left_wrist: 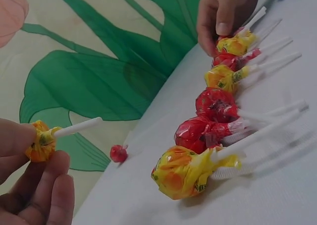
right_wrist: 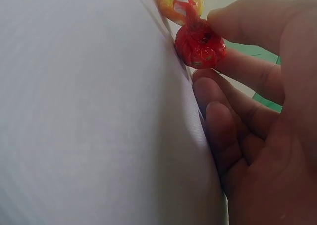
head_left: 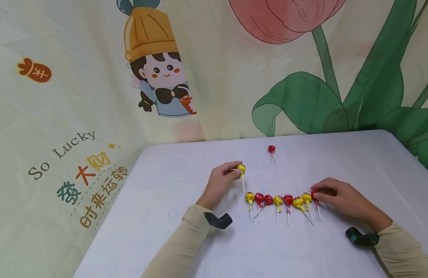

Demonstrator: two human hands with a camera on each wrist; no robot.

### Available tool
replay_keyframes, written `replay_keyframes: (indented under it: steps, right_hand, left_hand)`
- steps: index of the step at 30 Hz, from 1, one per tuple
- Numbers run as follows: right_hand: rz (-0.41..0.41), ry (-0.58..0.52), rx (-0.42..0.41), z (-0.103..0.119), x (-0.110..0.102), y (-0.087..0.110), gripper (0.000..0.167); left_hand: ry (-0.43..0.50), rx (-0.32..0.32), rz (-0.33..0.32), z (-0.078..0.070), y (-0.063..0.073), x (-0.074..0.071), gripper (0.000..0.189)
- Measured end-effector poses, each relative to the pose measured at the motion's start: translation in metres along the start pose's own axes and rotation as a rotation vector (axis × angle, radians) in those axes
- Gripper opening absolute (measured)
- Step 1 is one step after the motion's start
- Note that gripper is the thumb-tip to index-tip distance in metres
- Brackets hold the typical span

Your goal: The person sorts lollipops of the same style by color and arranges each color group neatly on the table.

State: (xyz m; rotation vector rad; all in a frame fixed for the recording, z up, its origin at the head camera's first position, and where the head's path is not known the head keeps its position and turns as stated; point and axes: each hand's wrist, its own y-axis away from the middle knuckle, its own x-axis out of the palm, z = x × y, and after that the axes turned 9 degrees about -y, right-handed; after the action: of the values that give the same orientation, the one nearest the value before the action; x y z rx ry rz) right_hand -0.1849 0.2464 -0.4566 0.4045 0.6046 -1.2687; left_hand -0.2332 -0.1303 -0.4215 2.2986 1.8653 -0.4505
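My left hand (head_left: 219,183) pinches a yellow lollipop (left_wrist: 43,144) by its wrapped head, and its white stick points down in the head view. That lollipop is above the left end of a row of red and yellow lollipops lying on the table. Closest to it in the row is another yellow lollipop (head_left: 250,197). At the row's right end, my right hand (head_left: 347,200) pinches a red lollipop (right_wrist: 200,47) between thumb and fingers, close against the tabletop. A yellow lollipop (head_left: 306,197) lies right beside that red one.
One red lollipop (head_left: 271,148) lies apart near the back edge of the white-covered table (head_left: 158,185). Behind the table hangs a printed backdrop (head_left: 221,77) with a cartoon figure and a big flower. Dark wrist cameras (head_left: 218,220) sit on both wrists.
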Motion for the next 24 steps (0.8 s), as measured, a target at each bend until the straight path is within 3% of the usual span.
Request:
replay_keyframes:
  steps: [8,24]
  right_hand:
    - [-0.001,-0.01,-0.008,0.001,0.0,0.002,0.037]
    - [-0.008,-0.023,-0.019,0.002,0.001,0.003,0.038]
  left_hand:
    - [0.098,-0.068,-0.002,-0.009,-0.012,0.008,0.029]
    - [0.105,-0.122,0.036,-0.022,-0.039,0.028,0.023]
